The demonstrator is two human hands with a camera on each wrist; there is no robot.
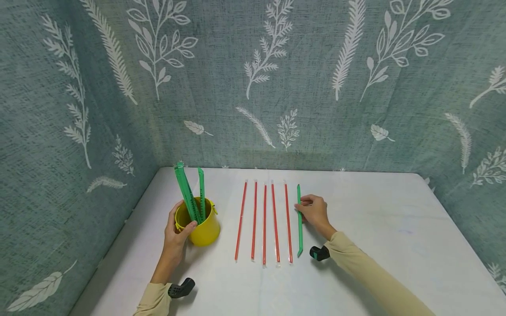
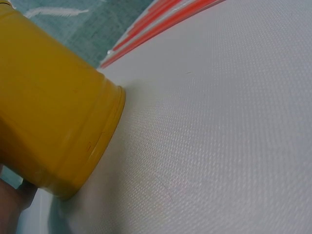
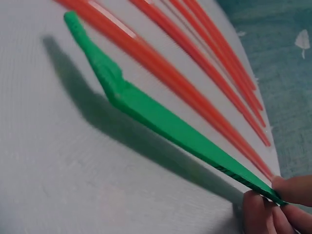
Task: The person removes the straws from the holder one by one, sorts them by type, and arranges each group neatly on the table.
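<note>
A small yellow bucket (image 1: 204,232) stands at the left of the table, with several green wrapped straws (image 1: 185,189) leaning in it. My left hand (image 1: 176,237) grips the bucket, its thumb at the near rim and its fingers round the left side. In the left wrist view the bucket's wall (image 2: 48,102) fills the left part, with a bit of that hand below it. My right hand (image 1: 315,212) pinches another green wrapped straw (image 1: 300,237) near its middle. The right wrist view shows this straw (image 3: 165,129) raised slightly, its bent end casting a shadow on the table.
Several red straws (image 1: 265,224) in clear sleeves lie side by side between the bucket and my right hand. The white table (image 1: 395,219) meets a leaf-patterned green cloth (image 1: 221,87) at the back and left. Black wrist devices (image 1: 182,288) sit beside both sleeves.
</note>
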